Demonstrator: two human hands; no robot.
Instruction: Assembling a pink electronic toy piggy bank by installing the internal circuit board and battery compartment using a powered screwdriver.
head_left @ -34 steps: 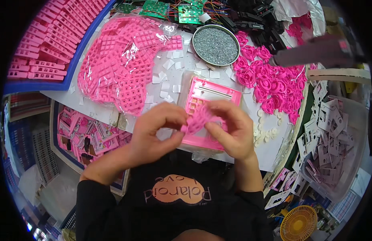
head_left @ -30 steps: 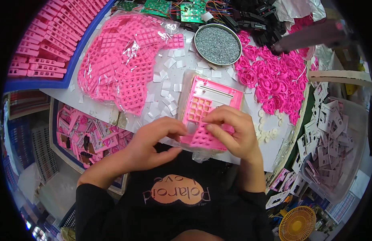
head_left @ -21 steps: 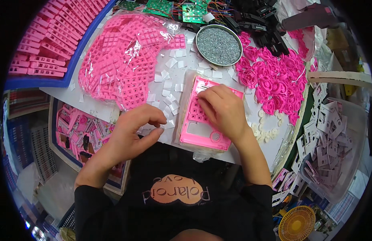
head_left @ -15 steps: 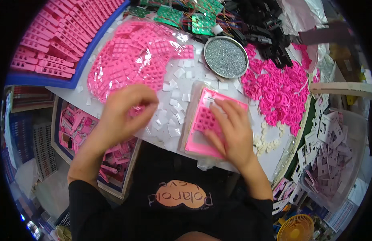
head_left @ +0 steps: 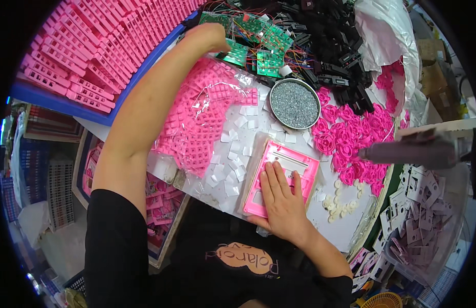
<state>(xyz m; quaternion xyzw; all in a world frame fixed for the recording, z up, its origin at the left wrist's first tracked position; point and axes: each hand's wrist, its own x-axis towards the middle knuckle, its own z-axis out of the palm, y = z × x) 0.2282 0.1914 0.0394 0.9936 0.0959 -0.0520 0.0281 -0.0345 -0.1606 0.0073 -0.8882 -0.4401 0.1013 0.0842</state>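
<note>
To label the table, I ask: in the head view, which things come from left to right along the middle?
Bag of pink grid parts → loose white squares → pink frame under the right hand → pink flower-shaped parts → white plastic pieces.

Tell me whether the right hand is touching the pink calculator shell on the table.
Touching. The head view shows the right hand lying flat, palm down, on the lower part of the pink calculator shell, fingers spread across its face with no gap visible.

Frame (head_left: 281,177) on table (head_left: 346,231) under right hand (head_left: 284,203); bowl (head_left: 294,104) behind frame; bag (head_left: 204,120) left of frame; left hand (head_left: 209,37) at circuit boards (head_left: 256,43) behind bag.
</note>
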